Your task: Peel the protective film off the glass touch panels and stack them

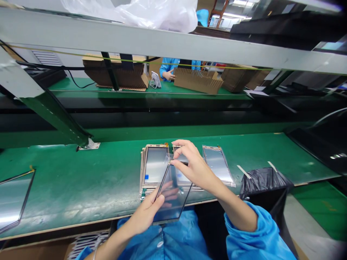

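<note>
My left hand (146,213) grips a clear, dark-edged glass panel (177,206) by its left edge, thumb in front and fingers showing through from behind. The panel is tilted over the bench's front edge. At its top left corner my right hand (188,159) pinches a thin clear film (169,157) between thumb and forefinger. Behind the hands lies a stack of framed display panels (157,164). A second pile is partly hidden by my right hand. Further right, more framed panels (218,164) lie on the bench, wrapped in clear film.
Another dark-edged panel (16,198) lies at the left of the green bench (81,180). A black-lined bin (264,180) hangs at the front right, held with tape. A green post (62,119) rises at left. Across the bench, a co-worker's hand (169,75) is near slotted cardboard (197,80).
</note>
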### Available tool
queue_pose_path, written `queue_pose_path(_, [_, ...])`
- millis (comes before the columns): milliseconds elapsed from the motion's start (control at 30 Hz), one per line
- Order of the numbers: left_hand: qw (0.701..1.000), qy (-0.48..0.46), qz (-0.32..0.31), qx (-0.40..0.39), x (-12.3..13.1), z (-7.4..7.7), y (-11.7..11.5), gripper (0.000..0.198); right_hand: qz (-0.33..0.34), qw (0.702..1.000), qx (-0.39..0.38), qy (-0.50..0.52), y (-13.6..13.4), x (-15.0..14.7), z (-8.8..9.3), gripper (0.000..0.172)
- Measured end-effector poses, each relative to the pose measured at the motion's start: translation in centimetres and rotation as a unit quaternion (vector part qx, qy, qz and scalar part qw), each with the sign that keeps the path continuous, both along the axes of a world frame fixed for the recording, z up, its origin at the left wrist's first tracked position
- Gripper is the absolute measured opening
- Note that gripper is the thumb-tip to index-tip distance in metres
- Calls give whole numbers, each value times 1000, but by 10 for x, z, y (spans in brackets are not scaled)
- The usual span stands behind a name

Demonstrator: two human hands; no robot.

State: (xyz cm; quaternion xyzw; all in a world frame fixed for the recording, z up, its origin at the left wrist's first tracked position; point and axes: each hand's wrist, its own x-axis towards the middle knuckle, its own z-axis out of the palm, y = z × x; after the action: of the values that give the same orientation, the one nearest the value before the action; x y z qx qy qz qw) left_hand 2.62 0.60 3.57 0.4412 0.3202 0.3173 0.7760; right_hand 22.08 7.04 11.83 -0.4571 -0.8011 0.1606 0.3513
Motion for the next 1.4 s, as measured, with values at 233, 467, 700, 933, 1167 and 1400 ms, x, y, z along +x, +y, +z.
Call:
queue_pose_path(233, [999, 42, 2, 30, 0, -1, -1, 54, 0, 1000, -7, -17, -3, -1, 5, 6])
queue_pose_path(467, [997, 55, 17, 42, -1, -6, -4, 50, 10, 1000, -6, -24, -7, -2, 8, 5])
queue_pose_path(700, [998, -45, 16, -50, -2, -5, 4, 53, -61, 986, 145, -49, -9, -2, -7, 7])
queue_pose_path(933, [946, -235, 71, -213, -7, 15, 45, 57, 29, 987, 131, -91, -49, -12, -44, 17])
queue_pose_path(1167, [930, -252, 107, -246, -6, 28, 65, 48, 62, 982, 125, -129, -58, -31, -65, 26])
queue_pose_path(1400, [917, -235, 170, -274, -3, 35, 64, 49, 67, 980, 157, -102, -50, -35, -60, 12])
